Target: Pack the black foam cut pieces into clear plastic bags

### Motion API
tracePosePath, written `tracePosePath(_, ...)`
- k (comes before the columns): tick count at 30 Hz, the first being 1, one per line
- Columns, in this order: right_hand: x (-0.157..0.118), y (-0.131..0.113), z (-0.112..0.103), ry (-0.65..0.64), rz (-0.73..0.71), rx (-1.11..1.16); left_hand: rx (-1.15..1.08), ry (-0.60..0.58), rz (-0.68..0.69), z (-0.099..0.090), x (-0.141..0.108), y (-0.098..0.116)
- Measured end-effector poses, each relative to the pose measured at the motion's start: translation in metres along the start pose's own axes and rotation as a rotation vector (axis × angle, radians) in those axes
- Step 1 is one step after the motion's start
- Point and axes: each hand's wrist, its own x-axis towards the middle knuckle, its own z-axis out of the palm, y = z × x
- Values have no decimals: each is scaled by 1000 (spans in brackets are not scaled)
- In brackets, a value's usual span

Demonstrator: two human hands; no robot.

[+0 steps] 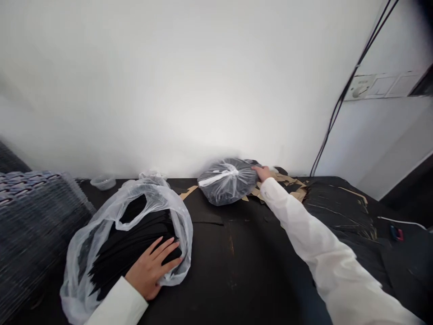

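Note:
My left hand (pixel 154 270) lies with fingers spread on a stack of black cloth-like pieces (pixel 135 243). A clear plastic bag (pixel 76 266) surrounds the stack, its mouth gaping toward me. Farther back, against the wall, is a gathered plastic bag (pixel 226 180) with dark contents and a white strip showing through; what exactly it contains I cannot tell. My right hand (pixel 263 173) reaches out and pinches that bag at its right edge, thumb and fingers closed on it.
Stacked dark blue folded fabric (pixel 40 225) rises at the left beside a small clear tub (pixel 103 182). Torn brown paper (pixel 294 187) and a black wrapped bundle (pixel 338 203) lie right. Black cables (pixel 348 85) hang down the wall near a switch panel (pixel 382 85).

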Motion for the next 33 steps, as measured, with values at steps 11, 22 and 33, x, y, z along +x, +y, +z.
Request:
tracePosePath(11, -86, 37, -44, -41, -523, -548, 0, 1, 15, 2, 1, 0)
tracePosePath(22, -102, -22, 36, -225, -637, -708, 8, -27, -11, -6, 2, 4)
tracePosePath(33, -112, -169, 235, -636, -1017, -516, 275, 284, 168, 14, 0, -10)
